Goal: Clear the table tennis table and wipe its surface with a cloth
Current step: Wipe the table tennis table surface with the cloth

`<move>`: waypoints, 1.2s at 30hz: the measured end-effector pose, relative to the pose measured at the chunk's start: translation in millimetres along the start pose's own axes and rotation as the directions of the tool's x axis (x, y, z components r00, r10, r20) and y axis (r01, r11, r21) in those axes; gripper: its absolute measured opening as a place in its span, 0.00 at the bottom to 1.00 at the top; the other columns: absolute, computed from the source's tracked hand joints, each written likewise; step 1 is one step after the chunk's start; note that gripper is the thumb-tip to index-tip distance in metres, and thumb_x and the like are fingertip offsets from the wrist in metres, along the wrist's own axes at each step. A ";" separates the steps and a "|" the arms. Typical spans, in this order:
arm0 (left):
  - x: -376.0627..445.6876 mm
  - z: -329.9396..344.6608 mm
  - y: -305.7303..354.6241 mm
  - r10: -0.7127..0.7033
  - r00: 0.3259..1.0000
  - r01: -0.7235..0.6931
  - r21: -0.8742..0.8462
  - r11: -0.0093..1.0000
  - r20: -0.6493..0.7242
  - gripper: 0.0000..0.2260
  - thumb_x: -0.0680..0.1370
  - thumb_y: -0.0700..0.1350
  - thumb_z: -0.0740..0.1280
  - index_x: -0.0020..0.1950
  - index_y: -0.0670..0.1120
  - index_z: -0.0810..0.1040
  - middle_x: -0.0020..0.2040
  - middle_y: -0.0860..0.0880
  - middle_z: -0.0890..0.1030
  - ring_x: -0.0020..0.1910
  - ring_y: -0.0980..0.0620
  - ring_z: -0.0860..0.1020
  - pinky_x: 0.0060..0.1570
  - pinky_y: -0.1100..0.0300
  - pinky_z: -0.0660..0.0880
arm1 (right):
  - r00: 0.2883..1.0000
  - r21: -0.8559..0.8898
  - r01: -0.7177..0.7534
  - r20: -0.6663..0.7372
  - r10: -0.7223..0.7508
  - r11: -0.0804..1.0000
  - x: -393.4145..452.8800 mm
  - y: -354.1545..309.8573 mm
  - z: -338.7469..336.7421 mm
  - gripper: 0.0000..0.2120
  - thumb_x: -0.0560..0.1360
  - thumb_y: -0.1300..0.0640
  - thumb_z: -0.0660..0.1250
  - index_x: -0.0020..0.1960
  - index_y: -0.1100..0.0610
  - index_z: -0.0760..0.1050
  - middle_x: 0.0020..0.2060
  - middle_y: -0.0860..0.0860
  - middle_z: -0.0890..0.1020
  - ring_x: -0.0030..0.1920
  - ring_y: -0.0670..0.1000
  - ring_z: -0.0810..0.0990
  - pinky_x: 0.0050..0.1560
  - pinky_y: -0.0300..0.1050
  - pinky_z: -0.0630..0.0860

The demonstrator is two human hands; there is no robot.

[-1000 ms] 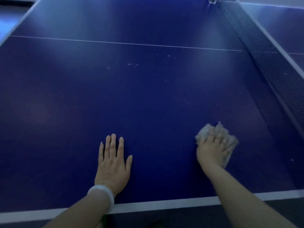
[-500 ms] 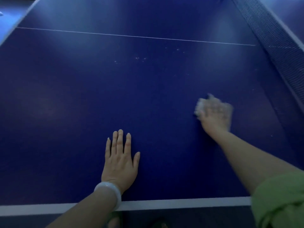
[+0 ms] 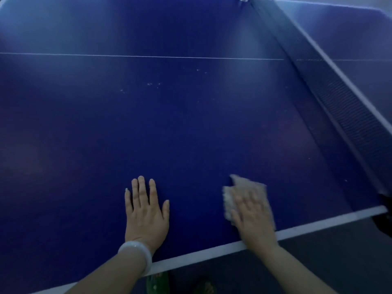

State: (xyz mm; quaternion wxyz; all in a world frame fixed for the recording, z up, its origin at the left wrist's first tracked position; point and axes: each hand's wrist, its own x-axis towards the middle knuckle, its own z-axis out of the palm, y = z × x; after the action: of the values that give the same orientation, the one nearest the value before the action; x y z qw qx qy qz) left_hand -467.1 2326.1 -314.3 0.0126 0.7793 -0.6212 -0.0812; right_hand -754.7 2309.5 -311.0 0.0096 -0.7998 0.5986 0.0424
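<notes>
The dark blue table tennis table (image 3: 169, 128) fills the view, with a white line along its near edge. My right hand (image 3: 253, 213) presses a pale crumpled cloth (image 3: 229, 198) flat on the surface close to that near edge; both are motion-blurred. The cloth shows at the hand's left and beyond the fingertips. My left hand (image 3: 145, 213) lies flat on the table with fingers spread, holding nothing, a white bangle on its wrist. Small pale specks (image 3: 152, 84) dot the surface further out.
The net (image 3: 339, 98) runs along the right side from far to near, its post clamp at the near right corner (image 3: 384, 209). A thin white centre line (image 3: 148, 56) crosses the table. Green slippers show on the floor below the edge (image 3: 154, 283).
My right hand with the cloth swept out across the table and has now come back toward the near edge. My left hand stayed planted flat.
</notes>
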 end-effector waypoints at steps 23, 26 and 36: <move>50.1 -0.6 205.0 0.388 0.919 -0.385 -0.054 0.921 0.068 0.30 0.82 0.59 0.43 0.80 0.45 0.42 0.79 0.40 0.41 0.78 0.42 0.38 0.76 0.45 0.39 | 0.951 0.121 -0.309 0.067 0.303 0.943 -34.8 66.9 6.3 0.31 0.80 0.42 0.49 0.80 0.48 0.50 0.80 0.50 0.51 0.80 0.52 0.49 0.76 0.61 0.48; 61.2 11.1 248.3 0.284 0.955 -0.279 -0.057 0.958 0.091 0.32 0.81 0.62 0.39 0.79 0.45 0.38 0.79 0.38 0.38 0.78 0.41 0.37 0.75 0.42 0.37 | 0.956 0.110 -0.293 0.046 0.290 0.950 -42.9 117.3 10.9 0.30 0.80 0.42 0.48 0.80 0.48 0.51 0.80 0.49 0.52 0.79 0.51 0.51 0.75 0.61 0.52; 61.4 29.8 264.3 0.185 0.982 -0.186 0.016 0.982 0.031 0.33 0.78 0.63 0.34 0.79 0.46 0.40 0.79 0.38 0.42 0.78 0.41 0.39 0.75 0.40 0.38 | 0.918 0.205 -0.395 0.066 0.390 0.896 -2.5 161.8 5.7 0.30 0.80 0.42 0.43 0.80 0.48 0.44 0.80 0.50 0.46 0.80 0.53 0.44 0.77 0.61 0.44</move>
State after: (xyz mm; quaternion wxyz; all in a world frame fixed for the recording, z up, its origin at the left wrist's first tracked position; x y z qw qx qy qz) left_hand -713.6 2208.7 -318.7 0.0037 0.7169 -0.6920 -0.0850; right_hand -910.8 2266.5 -310.8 0.0936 -0.6565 0.7484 -0.0120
